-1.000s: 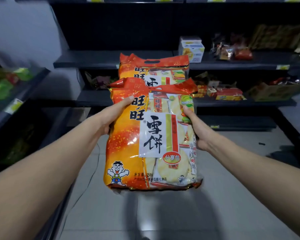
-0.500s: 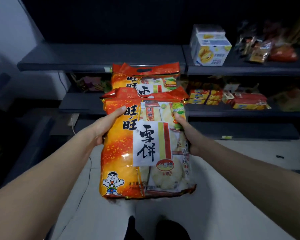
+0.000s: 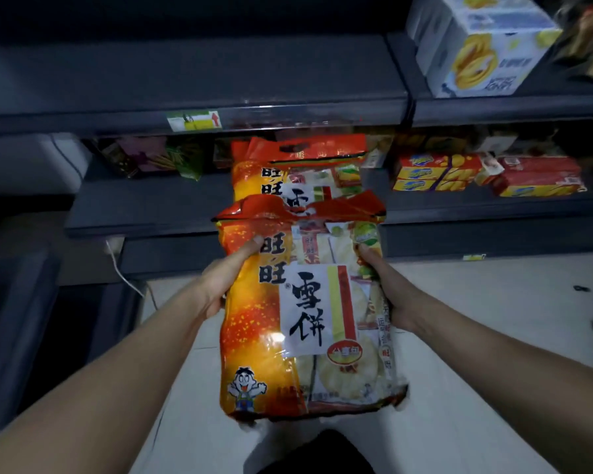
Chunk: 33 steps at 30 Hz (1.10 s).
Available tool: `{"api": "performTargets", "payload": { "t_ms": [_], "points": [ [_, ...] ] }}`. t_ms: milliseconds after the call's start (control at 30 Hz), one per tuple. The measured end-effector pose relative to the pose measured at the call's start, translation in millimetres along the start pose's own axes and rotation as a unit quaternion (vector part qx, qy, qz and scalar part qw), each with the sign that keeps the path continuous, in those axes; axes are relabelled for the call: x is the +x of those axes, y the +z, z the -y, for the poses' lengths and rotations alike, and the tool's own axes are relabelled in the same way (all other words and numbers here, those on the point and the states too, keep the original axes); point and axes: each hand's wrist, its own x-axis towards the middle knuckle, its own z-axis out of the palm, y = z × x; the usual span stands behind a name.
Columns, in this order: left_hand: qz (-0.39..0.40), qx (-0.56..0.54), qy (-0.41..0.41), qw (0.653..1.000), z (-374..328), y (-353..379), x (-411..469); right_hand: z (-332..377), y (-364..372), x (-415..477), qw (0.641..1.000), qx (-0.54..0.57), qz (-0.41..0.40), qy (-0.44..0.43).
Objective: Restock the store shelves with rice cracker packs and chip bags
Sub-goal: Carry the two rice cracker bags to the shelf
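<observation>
Since the earlier frames the shelving has come much closer and the packs have travelled toward it, with both hands keeping their places on the edges. The left hand [image 3: 220,285] and the right hand [image 3: 394,299] clamp a glossy orange-and-red plastic rice cracker pack [image 3: 305,319] between them. Each thumb presses on its printed face, and the fingers are hidden behind it. The pack hangs above the pale floor [image 3: 493,302], just in front of the dark grey metal middle shelf [image 3: 151,206].

A second identical pack [image 3: 298,169] sits behind it, its top already level with that shelf. Whether the hands carry it too or it rests on the shelf cannot be told.

To place them well, the person should probably aim for the gap between the green and purple bags [image 3: 158,159] and the red-and-yellow cartons [image 3: 435,172]. The packs should stay level under the upper shelf lip [image 3: 83,121] and slide back flat without squeezing, since the crackers likely break.
</observation>
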Motion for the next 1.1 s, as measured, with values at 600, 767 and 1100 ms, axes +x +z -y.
{"api": "performTargets", "payload": {
  "t_ms": [600, 767, 1100],
  "points": [
    [0.032, 0.003, -0.005, 0.999, 3, -17, 62, -9, 5, 71, 0.997, -0.028, -0.071, 0.021],
    [-0.058, 0.013, -0.026, 0.998, -6, -9, 46, 7, 21, 41, 0.981, -0.086, -0.174, 0.006],
    [-0.183, 0.317, 0.133, 0.921, -78, 8, -38, 72, 47, -62, 0.878, -0.386, -0.236, -0.154]
  ]
}}
